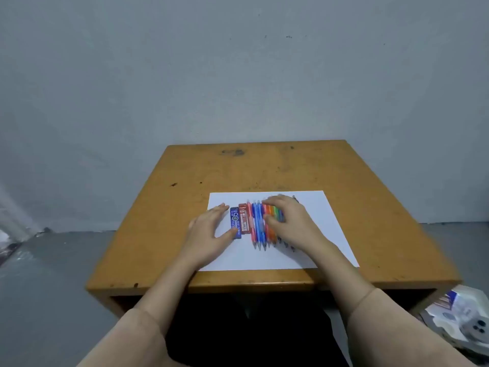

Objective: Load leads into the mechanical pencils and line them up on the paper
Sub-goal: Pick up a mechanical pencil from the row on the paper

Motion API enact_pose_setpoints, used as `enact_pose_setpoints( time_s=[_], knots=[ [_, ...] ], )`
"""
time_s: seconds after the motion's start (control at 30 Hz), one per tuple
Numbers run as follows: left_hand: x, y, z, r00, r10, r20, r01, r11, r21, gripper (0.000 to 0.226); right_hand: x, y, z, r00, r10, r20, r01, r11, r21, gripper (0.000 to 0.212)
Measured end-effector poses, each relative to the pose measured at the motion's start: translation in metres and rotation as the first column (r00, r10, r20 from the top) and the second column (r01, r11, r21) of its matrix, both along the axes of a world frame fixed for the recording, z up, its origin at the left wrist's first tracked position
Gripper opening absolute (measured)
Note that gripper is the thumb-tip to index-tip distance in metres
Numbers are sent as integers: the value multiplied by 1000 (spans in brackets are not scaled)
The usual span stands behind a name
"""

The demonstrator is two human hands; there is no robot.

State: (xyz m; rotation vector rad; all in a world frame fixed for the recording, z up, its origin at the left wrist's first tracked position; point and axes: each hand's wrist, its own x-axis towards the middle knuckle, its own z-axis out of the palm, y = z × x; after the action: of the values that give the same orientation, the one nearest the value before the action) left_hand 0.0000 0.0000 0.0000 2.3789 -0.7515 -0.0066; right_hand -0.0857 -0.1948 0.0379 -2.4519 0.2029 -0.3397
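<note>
Left hand (209,229) touches blue case (234,221), "PENCIL LEAD"; red case (244,218) reads "2B".

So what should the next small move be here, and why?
Probably close the left hand on the blue lead case: its fingers and thumb bracket the case, while the right hand rests on the pencils lying side by side on the paper.

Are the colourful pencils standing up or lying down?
Lying down. The pencils lie flat in a row on the white paper, tips toward its near edge.
</note>
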Motion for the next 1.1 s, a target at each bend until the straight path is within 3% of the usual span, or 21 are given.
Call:
enact_pose_setpoints(
  time_s=[0.13, 0.23, 0.53, 0.77, 1.1],
  knots=[
    [14, 2, 6, 993, -116, -25, 118, 989, 90, 87, 19, 5, 4, 974, 193, -122, -210, 966, -150, 51],
    [28, 2, 10, 979, -196, -57, 201, 976, 85, 100, 36, 3, 3, 938, 271, -214, -308, 938, -161, 59],
    [51, 6, 4, 942, -319, -103, 333, 925, 181, 105, 62, -6, 3, 867, 319, -383, -421, 880, -221, 73],
    [49, 5, 1, 950, -305, -70, 312, 941, 130, 102, 63, -6, 1, 863, 322, -388, -434, 866, -247, 86],
    [44, 6, 12, 952, -288, -109, 289, 957, -2, 97, 56, -5, 3, 902, 352, -248, -392, 910, -134, 80]
  ],
)
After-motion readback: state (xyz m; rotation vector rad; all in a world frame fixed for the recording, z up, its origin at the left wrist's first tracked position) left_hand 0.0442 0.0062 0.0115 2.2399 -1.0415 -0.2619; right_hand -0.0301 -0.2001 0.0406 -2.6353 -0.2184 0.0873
